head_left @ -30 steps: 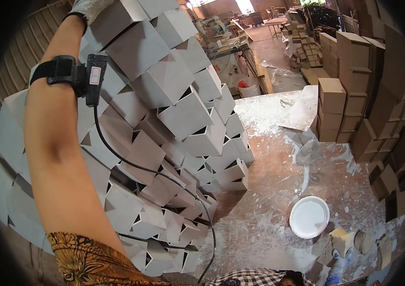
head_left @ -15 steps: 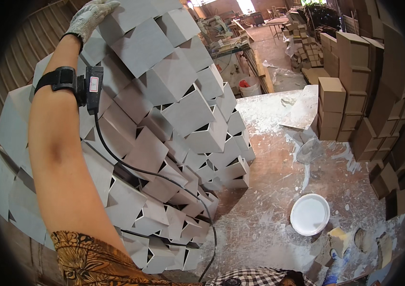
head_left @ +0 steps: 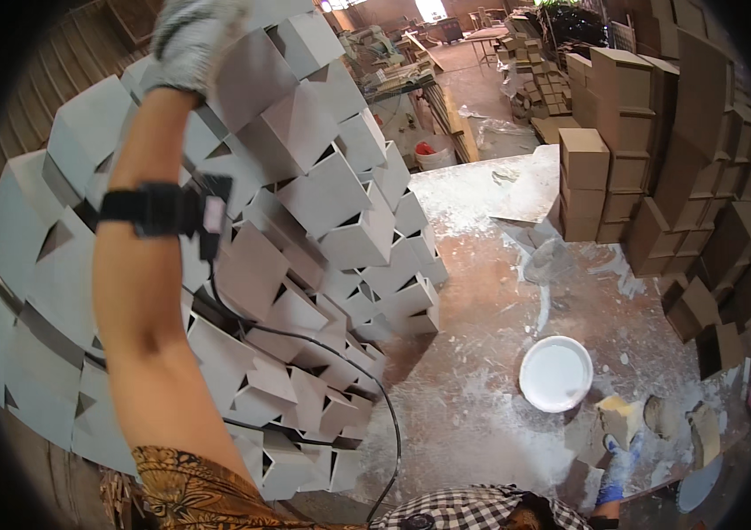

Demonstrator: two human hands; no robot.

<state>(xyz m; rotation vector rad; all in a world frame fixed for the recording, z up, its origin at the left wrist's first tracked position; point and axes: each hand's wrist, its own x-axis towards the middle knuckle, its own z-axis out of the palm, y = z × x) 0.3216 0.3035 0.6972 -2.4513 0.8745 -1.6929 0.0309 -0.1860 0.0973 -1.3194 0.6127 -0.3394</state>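
Note:
My left arm is raised, with a black wrist strap and a small device (head_left: 172,212) on it; a black cable (head_left: 340,362) hangs from the device. My left hand (head_left: 190,44), in a grey-white glove, rests against a box at the top of a tall leaning pile of grey-white boxes (head_left: 322,194). The glove is blurred, so its grip is unclear. At the lower right my right hand (head_left: 616,473), in a blue glove, is low beside a yellow block (head_left: 620,420); whether it holds the block I cannot tell.
A white round bowl (head_left: 556,373) sits on the dusty, white-stained work surface (head_left: 481,389). Stacks of brown cardboard boxes (head_left: 623,141) line the right side. A white bucket (head_left: 436,157) and cluttered benches stand at the back.
My left arm has swung right and lower in the picture, so the gloved hand now shows fully against the top boxes. The bowl and block have not moved.

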